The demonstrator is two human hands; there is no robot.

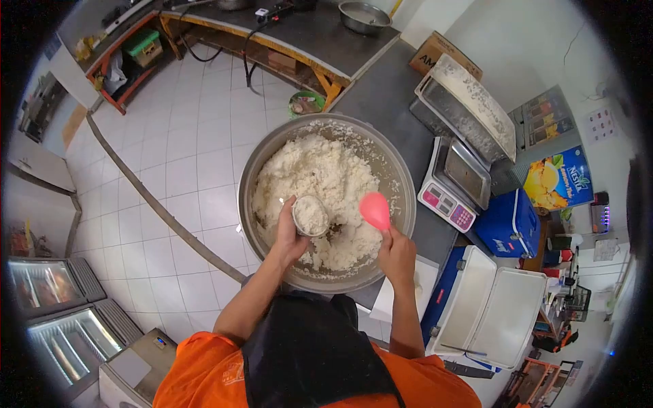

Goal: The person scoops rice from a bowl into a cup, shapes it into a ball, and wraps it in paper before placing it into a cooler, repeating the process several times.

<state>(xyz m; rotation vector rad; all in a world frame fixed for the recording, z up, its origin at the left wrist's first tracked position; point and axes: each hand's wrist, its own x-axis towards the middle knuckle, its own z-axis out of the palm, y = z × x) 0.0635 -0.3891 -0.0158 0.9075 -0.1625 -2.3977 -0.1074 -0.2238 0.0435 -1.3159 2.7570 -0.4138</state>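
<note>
A wide metal basin (407, 170) in front of me holds a large mound of cooked white rice (316, 160). My left hand (288, 236) is wrapped round the side of a small round cup (311, 216), held over the rice and filled with it. In my right hand (397, 257) is a pink rice paddle (375, 209), gripped by its handle. Its broad head is above the right part of the rice, apart from the cup. Grains cling to the inner wall of the basin.
Right of the basin, a digital scale (447, 194) stands on the dark counter (381, 88), beside a rice-smeared rectangular container (469, 102). Farther right are a blue cooler (510, 224) and an open white-lined cooler (469, 292). A metal bowl (364, 18) sits at the back.
</note>
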